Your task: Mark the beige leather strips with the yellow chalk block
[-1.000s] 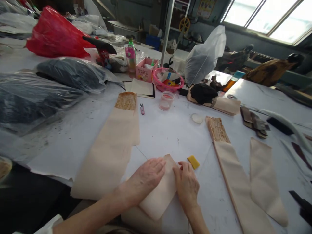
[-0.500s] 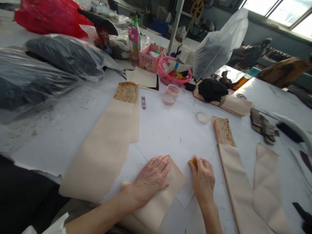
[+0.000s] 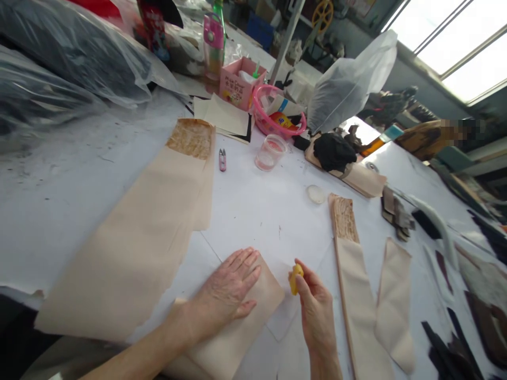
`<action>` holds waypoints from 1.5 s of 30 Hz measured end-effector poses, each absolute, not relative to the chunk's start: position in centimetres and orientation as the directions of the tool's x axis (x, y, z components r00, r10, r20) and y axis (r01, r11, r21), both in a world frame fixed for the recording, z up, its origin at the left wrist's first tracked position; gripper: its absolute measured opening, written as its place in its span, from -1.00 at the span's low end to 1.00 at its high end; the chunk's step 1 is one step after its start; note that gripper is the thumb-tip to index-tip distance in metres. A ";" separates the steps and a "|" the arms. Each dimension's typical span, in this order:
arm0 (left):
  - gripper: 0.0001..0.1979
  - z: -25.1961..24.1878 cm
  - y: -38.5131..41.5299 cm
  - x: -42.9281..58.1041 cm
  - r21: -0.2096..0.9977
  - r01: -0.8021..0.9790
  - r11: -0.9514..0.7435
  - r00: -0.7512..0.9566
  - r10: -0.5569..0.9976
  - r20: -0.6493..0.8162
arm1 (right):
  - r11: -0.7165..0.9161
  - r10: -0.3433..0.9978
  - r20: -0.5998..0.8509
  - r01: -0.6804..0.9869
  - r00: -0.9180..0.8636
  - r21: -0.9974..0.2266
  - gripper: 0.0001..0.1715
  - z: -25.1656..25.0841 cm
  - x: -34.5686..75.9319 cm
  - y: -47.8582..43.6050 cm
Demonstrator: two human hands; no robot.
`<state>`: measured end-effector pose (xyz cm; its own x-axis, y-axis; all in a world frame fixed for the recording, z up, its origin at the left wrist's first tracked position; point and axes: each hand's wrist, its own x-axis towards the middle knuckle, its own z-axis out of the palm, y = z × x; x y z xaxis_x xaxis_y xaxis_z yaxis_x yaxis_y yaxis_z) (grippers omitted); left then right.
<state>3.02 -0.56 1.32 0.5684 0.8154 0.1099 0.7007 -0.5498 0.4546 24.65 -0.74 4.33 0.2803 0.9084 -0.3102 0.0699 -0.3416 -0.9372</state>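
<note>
- While the left hand (image 3: 227, 290) lies flat, palm down, on a beige sheet (image 3: 259, 311), fingers close together and thumb spread aside, the right hand (image 3: 317, 311) pinches a small yellow block (image 3: 294, 281) between thumb and fingers, just beside the sheet's right corner.
- Table (image 3: 253, 211): broad, white-topped, with thin lines, dark specks and scuffs; its torn-looking edge shows at lower left.
- Beige pile (image 3: 134, 227), left of the hands: long pieces, overlapping, the far end bearing a brown, rough-looking band.
- Second beige pile (image 3: 358, 285), right of the hands: narrow, likewise brown at its far end; a single beige piece (image 3: 395, 306) lies close by on its right.
- Snips (image 3: 222, 161): pink-handled, flat on the table, near the left pile.
- Clear cup (image 3: 271, 153) and pale round disc (image 3: 316, 194): apart, mid-table.
- Far side of table: pink box (image 3: 236, 91), pink basket (image 3: 273, 126) of mixed goods, pale cards (image 3: 222, 115), drink bottle (image 3: 214, 45).
- Black cloth (image 3: 335, 150): bunched upon a beige roll.
- Clear plastic bags (image 3: 106, 47), upper left: dark contents.
- Whitish sack (image 3: 344, 87): upright, beyond the basket.
- Room: slanting metal pole (image 3: 288, 42), yellow wheel (image 3: 322, 15), blue crate (image 3: 260, 31), bright window (image 3: 475, 58) at upper right.
</note>
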 end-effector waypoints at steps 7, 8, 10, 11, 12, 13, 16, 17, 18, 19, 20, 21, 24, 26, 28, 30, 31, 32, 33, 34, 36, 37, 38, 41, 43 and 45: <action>-0.44 1.6 -1.0 2.9 0.509 0.681 -0.527 0.550 0.826 0.120 | -0.398 0.836 -0.467 -0.268 0.289 -0.878 -0.42 5.4 22.7 -1.5; -0.43 1.6 -1.0 2.8 0.509 0.679 -0.529 0.552 0.825 0.121 | -0.423 0.835 -0.482 -0.250 0.265 -0.871 -0.38 5.4 22.4 -1.6; -0.41 1.5 -1.0 2.8 0.509 0.679 -0.530 0.551 0.825 0.125 | -0.448 0.857 -0.472 -0.154 0.209 -0.881 -0.33 5.3 21.8 -1.7; -0.40 1.6 -1.0 2.8 0.509 0.679 -0.528 0.548 0.827 0.126 | -0.438 0.875 -0.446 -0.083 0.190 -0.895 -0.34 5.2 21.6 -1.8; -0.39 1.6 -1.0 2.8 0.511 0.679 -0.527 0.547 0.828 0.126 | -0.417 0.894 -0.411 -0.005 0.179 -0.909 -0.39 5.1 21.4 -1.8; -0.38 1.6 -1.0 2.8 0.512 0.679 -0.525 0.546 0.829 0.126 | -0.386 0.912 -0.369 0.069 0.179 -0.920 -0.44 5.0 21.3 -1.8; -0.39 1.5 -1.0 2.8 0.514 0.678 -0.525 0.545 0.828 0.128 | -0.294 0.948 -0.248 0.250 0.198 -0.923 -0.56 4.6 21.2 -1.7; -0.39 1.5 -1.0 2.8 0.514 0.677 -0.527 0.546 0.828 0.129 | -0.273 0.955 -0.218 0.305 0.202 -0.912 -0.57 4.4 21.1 -1.6; -0.40 1.4 -1.0 2.8 0.512 0.678 -0.527 0.546 0.828 0.130 | -0.253 0.961 -0.190 0.365 0.200 -0.896 -0.57 4.2 21.1 -1.6; -0.40 1.3 -1.0 2.8 0.511 0.679 -0.528 0.545 0.828 0.131 | -0.231 0.968 -0.162 0.431 0.191 -0.872 -0.57 4.1 21.1 -1.5; -0.39 1.3 -1.0 2.8 0.510 0.678 -0.530 0.546 0.827 0.134 | -0.202 0.975 -0.126 0.505 0.180 -0.839 -0.58 3.9 21.0 -1.5; -0.39 1.2 -1.0 2.8 0.509 0.677 -0.531 0.545 0.827 0.138 | -0.167 0.982 -0.081 0.582 0.170 -0.796 -0.59 3.7 21.0 -1.5; -0.39 1.1 -1.0 2.8 0.505 0.670 -0.544 0.548 0.822 0.158 | -0.035 0.988 0.099 0.791 0.120 -0.611 -0.68 3.0 20.6 -1.4; -0.38 1.0 -1.0 2.8 0.500 0.671 -0.548 0.547 0.821 0.167 | 0.042 0.982 0.178 0.863 0.056 -0.504 -0.71 2.5 20.3 -1.3; -0.37 1.0 -1.0 2.8 0.493 0.677 -0.547 0.543 0.823 0.168 | 0.098 0.979 0.202 0.884 -0.004 -0.456 -0.72 2.2 20.0 -1.1; -0.37 1.1 -1.0 2.9 0.488 0.681 -0.546 0.542 0.824 0.166 | 0.133 0.977 0.207 0.889 -0.044 -0.439 -0.73 2.0 19.9 -0.9; -0.37 1.1 -1.0 2.9 0.486 0.680 -0.549 0.545 0.822 0.166 | 0.151 0.975 0.211 0.891 -0.064 -0.429 -0.73 1.8 19.8 -0.8; -0.37 1.1 -1.0 2.9 0.482 0.679 -0.554 0.549 0.819 0.168 | 0.169 0.973 0.217 0.892 -0.083 -0.419 -0.73 1.7 19.7 -0.6; -0.37 1.2 -1.0 2.9 0.477 0.678 -0.559 0.553 0.816 0.170 | 0.184 0.970 0.223 0.894 -0.098 -0.409 -0.73 1.6 19.6 -0.4; -0.37 1.2 -1.0 2.9 0.471 0.678 -0.564 0.556 0.813 0.173 | 0.196 0.967 0.231 0.895 -0.108 -0.401 -0.72 1.4 19.4 -0.1; -0.39 1.1 -1.0 3.0 0.457 0.681 -0.573 0.561 0.808 0.179 | 0.201 0.962 0.251 0.899 -0.107 -0.389 -0.72 1.0 19.1 0.9; -0.41 1.1 -1.0 3.1 0.450 0.681 -0.577 0.563 0.806 0.183 | 0.194 0.960 0.264 0.903 -0.094 -0.384 -0.72 0.9 18.9 1.4; -0.43 1.0 -1.0 3.1 0.446 0.682 -0.579 0.562 0.806 0.186 | 0.184 0.958 0.277 0.906 -0.078 -0.381 -0.73 0.8 18.8 2.0; -0.44 0.9 -1.0 3.1 0.449 0.687 -0.572 0.553 0.812 0.188 | 0.145 0.947 0.322 0.910 -0.014 -0.387 -0.73 1.1 18.7 3.1; -0.43 0.8 -1.1 3.1 0.457 0.687 -0.565 0.548 0.816 0.185 | 0.129 0.938 0.346 0.906 0.021 -0.404 -0.74 1.7 18.9 2.8; -0.42 0.9 -1.1 3.0 0.465 0.686 -0.560 0.542 0.819 0.188 | 0.141 0.946 0.325 0.898 0.003 -0.417 -0.76 2.3 19.1 1.8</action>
<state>3.04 -1.05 0.87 0.5419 0.8191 0.1884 0.6856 -0.5604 0.4646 19.05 1.78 2.28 0.0029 0.9457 0.3252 0.8977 0.1408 -0.4175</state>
